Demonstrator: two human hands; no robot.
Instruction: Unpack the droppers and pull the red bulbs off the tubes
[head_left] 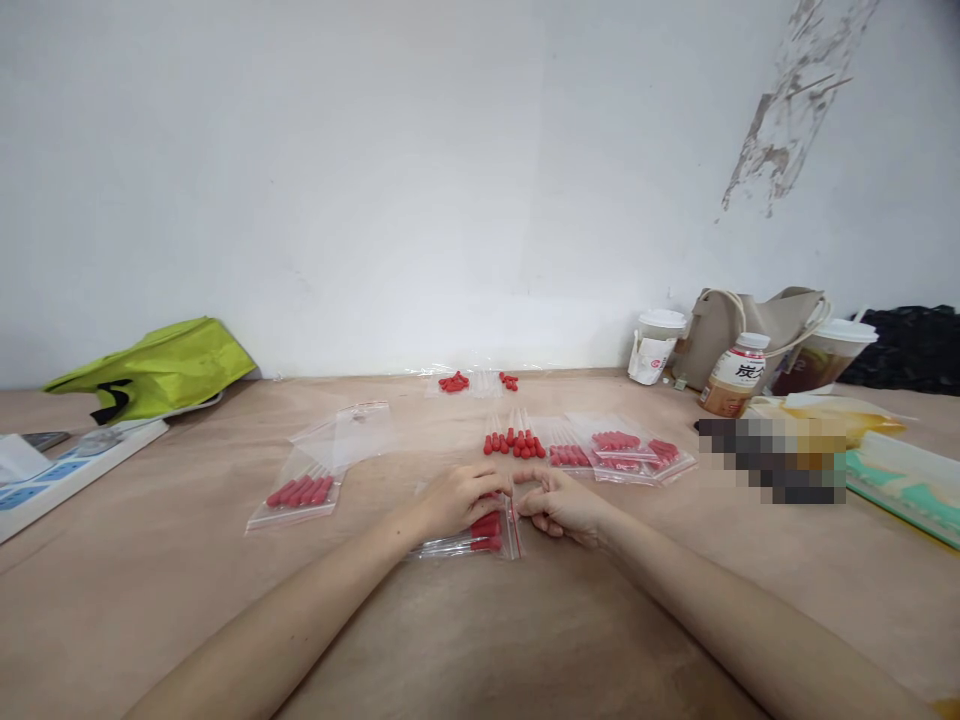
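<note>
In front of me lies a clear zip-lock bag (512, 540) with several glass droppers with red rubber bulbs (487, 535) inside. My left hand (465, 498) rests over the bag, its fingers bent down at the bag's red-striped opening edge. My right hand (559, 505) is at the same edge from the right, its fingers curled and pinching there; the exact hold is partly hidden. Just beyond my hands, loose droppers (517, 442) lie with their red bulbs toward me. Filled bags of droppers (619, 455) overlap to the right.
Another filled bag (300, 490) and a flat clear bag (352, 430) lie left. Loose red bulbs (454, 382) are near the wall. A power strip (67, 475) and a lime-green bag (161, 370) stand left; cups (656, 345), a bottle (735, 375) and a beige bag (705, 335) stand right.
</note>
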